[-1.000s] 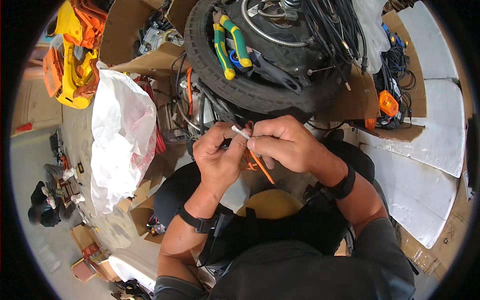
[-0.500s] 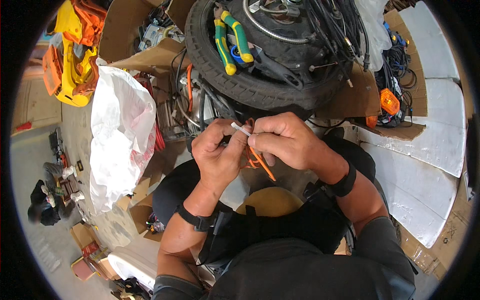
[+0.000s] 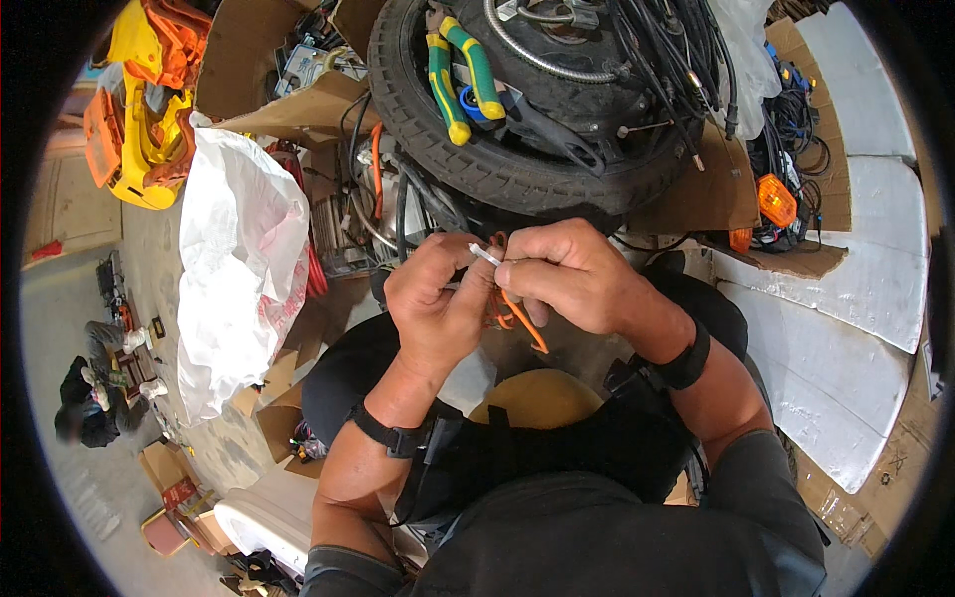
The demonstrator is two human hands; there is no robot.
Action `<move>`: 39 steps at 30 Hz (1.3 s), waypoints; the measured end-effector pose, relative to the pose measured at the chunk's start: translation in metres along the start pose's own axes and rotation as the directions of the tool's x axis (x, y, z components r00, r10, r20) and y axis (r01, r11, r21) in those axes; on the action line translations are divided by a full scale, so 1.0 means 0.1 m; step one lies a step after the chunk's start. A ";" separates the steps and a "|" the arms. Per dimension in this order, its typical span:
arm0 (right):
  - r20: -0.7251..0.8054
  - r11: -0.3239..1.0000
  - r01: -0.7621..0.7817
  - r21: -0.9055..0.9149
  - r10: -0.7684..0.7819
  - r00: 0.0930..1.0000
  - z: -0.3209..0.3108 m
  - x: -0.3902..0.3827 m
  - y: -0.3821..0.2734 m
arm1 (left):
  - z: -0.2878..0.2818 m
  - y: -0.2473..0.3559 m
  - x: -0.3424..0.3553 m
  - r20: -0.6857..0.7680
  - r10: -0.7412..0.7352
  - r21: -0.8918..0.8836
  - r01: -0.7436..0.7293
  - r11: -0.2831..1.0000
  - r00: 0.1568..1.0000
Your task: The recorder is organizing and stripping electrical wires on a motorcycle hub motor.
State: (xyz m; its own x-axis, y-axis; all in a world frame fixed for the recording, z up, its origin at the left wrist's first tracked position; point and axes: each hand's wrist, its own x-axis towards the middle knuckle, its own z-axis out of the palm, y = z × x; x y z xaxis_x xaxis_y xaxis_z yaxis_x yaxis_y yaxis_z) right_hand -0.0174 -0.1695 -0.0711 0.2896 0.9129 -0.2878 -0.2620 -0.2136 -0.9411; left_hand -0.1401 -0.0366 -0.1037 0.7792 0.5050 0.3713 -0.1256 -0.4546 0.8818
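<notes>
Movement: orange wire (image 3: 524, 324) is ending slightly higher than a second ago, its tip now bending.
Look: wire is showing bright orange, looping under the fingers; white strip (image 3: 484, 254) is looking thin and straight.
Counts: one strip, one pliers (image 3: 476, 70) lying on one wheel (image 3: 497, 184).
Pose: two hands are meeting, forearms slanting inward.
Grip: left hand (image 3: 435, 298) and right hand (image 3: 572, 274) are pinching the strip.
Place: strip is lying between the fingertips, wire hanging below.
</notes>
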 end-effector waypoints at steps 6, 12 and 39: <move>-0.007 0.999 0.012 -0.034 -0.012 1.000 0.00 0.00 -0.02 | 0.00 -0.01 -0.02 0.044 0.039 0.086 -0.043 0.995 0.998; -0.002 0.995 0.023 -0.094 -0.023 1.000 -0.01 0.02 -0.01 | 0.01 -0.03 -0.03 0.069 0.105 0.116 -0.112 0.987 0.992; -0.026 0.996 0.026 -0.082 -0.028 0.999 0.00 -0.01 0.06 | -0.04 0.03 0.04 0.041 -0.054 0.059 0.051 0.997 0.998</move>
State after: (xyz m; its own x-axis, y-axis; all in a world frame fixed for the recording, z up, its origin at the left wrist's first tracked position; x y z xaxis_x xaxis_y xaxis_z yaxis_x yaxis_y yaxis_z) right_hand -0.0189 -0.1720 -0.0762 0.3211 0.9089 -0.2661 -0.1786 -0.2178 -0.9595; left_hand -0.1396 -0.0336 -0.0983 0.8091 0.4985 0.3112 -0.0491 -0.4705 0.8810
